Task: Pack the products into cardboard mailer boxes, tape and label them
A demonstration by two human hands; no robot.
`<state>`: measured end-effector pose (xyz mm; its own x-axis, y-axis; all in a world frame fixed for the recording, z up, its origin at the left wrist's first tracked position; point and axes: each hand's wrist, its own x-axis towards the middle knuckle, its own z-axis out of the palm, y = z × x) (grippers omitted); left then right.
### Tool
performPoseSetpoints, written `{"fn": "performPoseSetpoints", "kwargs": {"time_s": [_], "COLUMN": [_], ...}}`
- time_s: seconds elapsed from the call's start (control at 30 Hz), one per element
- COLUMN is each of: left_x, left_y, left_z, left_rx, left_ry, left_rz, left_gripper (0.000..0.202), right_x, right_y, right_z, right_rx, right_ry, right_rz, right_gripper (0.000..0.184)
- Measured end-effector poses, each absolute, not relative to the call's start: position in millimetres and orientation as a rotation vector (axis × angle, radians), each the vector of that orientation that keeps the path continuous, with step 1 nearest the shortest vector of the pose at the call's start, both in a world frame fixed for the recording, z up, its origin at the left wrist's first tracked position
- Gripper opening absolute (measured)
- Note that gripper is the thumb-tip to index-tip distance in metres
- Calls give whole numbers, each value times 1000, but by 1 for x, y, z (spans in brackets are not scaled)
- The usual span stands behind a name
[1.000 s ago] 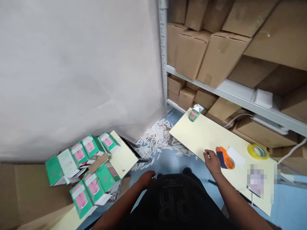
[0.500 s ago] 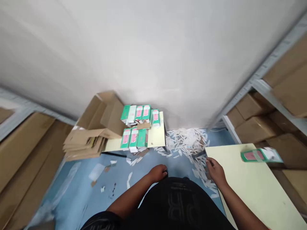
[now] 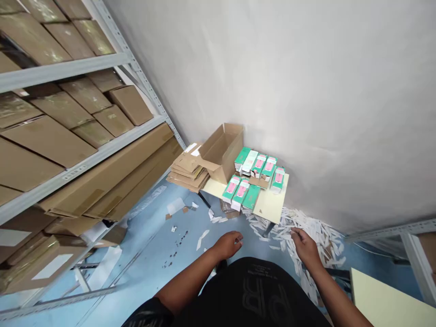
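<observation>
My left hand hovers over the blue floor in front of my body, its fingers loosely bent, a gap at the thumb and nothing held. My right hand is also in the air, fingers half curled and apart, with nothing visible in it. Beyond both hands stands a pale yellow table. It bears several green-and-pink boxes in two groups, with one more green box by itself at the right. An open cardboard carton stands at the table's left part, beside flattened cardboard.
Metal shelving with many brown cartons fills the left side. Heaped white paper strips cover the floor by the wall. At lower right is a second pale table, near another shelf post.
My view has turned left: the carton and boxes now lie further right, and the left shelving shows more. The right-hand table has mostly left view, and my right hand is no longer by its edge.
</observation>
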<state>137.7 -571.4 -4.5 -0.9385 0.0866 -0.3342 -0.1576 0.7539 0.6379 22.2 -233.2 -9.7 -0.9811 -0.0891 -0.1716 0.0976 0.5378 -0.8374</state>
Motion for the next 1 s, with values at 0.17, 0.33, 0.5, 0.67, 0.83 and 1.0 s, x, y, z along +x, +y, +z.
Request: {"fn": "performPoseSetpoints", "kwargs": {"time_s": [0.17,0.33,0.5,0.67,0.83,1.0], "left_x": [133,128,110,81,59,33], "left_y": [-674,-785,-872,-924,-967,-1023], "left_z": [0,22,41,38,31,35], "left_rx": [-152,-247,-395,-601,-737,-892], "left_ry": [2654,2667,2693,2692,2713,2769], "left_rz": [1136,1235,1328,1366,1312,1171], "left_gripper": [25,24,22,20,20,18], "right_x": [19,21,16,-9,-45,-73], "right_y": [-332,-439,-524,-588,-661,-732], "right_z": [-3,16,31,28,17,14], "right_rx": [57,-37,-246,-466,-626,-728], "right_ry": [2588,2555,2465,2241,1926,1783], "right_rz": [-1477,-1505,-1436,-1290,-1237,-1192], "right_gripper": [47,46,46,43,37,31]}}
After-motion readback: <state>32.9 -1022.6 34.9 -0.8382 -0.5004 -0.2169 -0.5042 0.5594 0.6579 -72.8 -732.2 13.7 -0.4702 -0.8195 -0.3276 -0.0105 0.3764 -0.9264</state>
